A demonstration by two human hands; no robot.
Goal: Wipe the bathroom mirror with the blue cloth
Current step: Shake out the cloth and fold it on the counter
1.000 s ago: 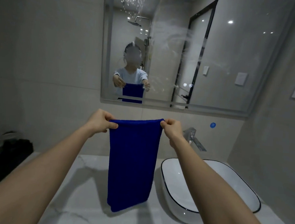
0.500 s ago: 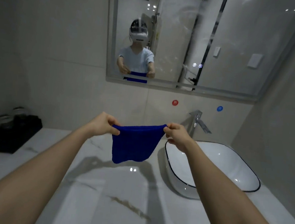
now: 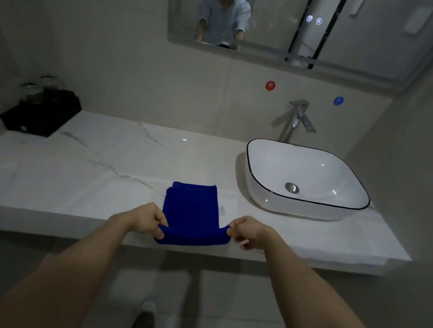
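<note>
The blue cloth [image 3: 192,211] lies folded on the white marble counter [image 3: 92,168], its near edge lifted at the counter's front. My left hand [image 3: 145,219] pinches the cloth's near left corner. My right hand [image 3: 249,232] pinches the near right corner. The bathroom mirror [image 3: 352,32] hangs on the wall above, only its lower strip in view, with a person's reflection in it.
A white basin with a black rim [image 3: 347,206] stands on the counter to the right, a chrome tap [image 3: 296,118] behind it. A black tray [image 3: 40,117] with glass items sits at the counter's far left. A shoe [image 3: 144,319] shows on the tiled floor below.
Both hands have come down and toward me, laying the cloth from hanging in the air onto the counter in a fold. The view has tilted down, away from the mirror.
</note>
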